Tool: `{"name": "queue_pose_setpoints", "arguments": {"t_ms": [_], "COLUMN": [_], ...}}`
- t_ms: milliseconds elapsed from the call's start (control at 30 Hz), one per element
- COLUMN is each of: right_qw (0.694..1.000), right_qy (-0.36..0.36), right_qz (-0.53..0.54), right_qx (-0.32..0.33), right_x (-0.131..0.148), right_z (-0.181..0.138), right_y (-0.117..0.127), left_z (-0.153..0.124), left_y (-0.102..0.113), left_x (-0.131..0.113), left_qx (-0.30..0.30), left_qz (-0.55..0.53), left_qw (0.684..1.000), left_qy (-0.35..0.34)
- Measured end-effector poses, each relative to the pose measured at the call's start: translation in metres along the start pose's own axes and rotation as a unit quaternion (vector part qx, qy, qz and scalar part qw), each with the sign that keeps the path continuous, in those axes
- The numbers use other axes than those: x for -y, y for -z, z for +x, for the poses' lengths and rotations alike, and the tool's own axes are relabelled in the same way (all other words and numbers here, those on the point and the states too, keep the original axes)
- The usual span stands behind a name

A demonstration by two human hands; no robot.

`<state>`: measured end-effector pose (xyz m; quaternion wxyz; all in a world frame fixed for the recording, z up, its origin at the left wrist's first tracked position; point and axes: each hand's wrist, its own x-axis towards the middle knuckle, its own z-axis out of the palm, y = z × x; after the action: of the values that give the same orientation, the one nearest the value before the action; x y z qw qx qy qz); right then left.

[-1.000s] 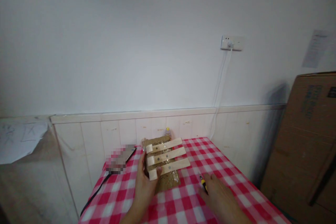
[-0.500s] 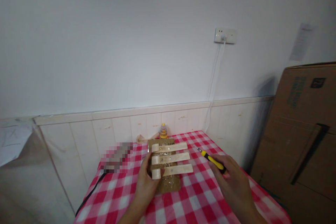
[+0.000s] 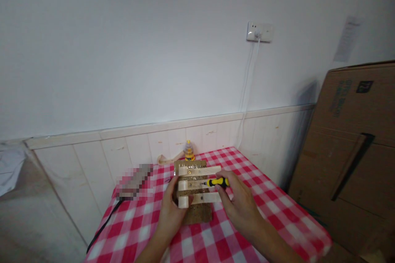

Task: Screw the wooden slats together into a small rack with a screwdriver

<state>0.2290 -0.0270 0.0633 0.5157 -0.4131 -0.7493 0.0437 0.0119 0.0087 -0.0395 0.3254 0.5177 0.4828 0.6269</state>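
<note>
In the head view my right hand [image 3: 239,195] grips a yellow and black screwdriver [image 3: 218,182]. Its tip points left, at or just above a screw on the middle of three pale wooden strips [image 3: 195,185]. These strips lie crosswise on a brown block [image 3: 200,215], with small screw heads along them and a thicker pale piece at each left end. My left hand [image 3: 173,205] is closed around the block's left edge, its thumb by the nearest strip [image 3: 206,198]. Part of the block is hidden under the strips and fingers.
A clear and yellow container [image 3: 189,151] stands behind the block, beside a pale curled strip [image 3: 169,160]. A blurred-out object with a black strap [image 3: 106,226] lies at the left on the red checked tablecloth [image 3: 262,213]. A large cardboard box [image 3: 345,139] stands at the right.
My right hand has moved left with the screwdriver, from beside the strips to over the middle one. The left hand keeps its hold on the block. The view has shifted slightly.
</note>
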Motion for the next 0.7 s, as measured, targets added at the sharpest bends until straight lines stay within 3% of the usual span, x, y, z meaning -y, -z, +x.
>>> {"name": "queue_pose_setpoints", "arguments": {"t_ms": [433, 700], "right_qw": [0.999, 0.986], "right_qy": [0.034, 0.149], "right_qz": [-0.004, -0.005], "right_qx": [0.034, 0.080], "right_x": [-0.012, -0.002], "right_z": [-0.007, 0.005], "right_y": [-0.013, -0.007], "left_z": [0.000, -0.001], "left_y": [-0.002, -0.003], "left_x": [0.000, -0.001], "left_qx": [0.009, -0.006], "left_qz": [-0.014, 0.000], "left_qw": [1.000, 0.999], "left_qy": [-0.017, -0.033]}}
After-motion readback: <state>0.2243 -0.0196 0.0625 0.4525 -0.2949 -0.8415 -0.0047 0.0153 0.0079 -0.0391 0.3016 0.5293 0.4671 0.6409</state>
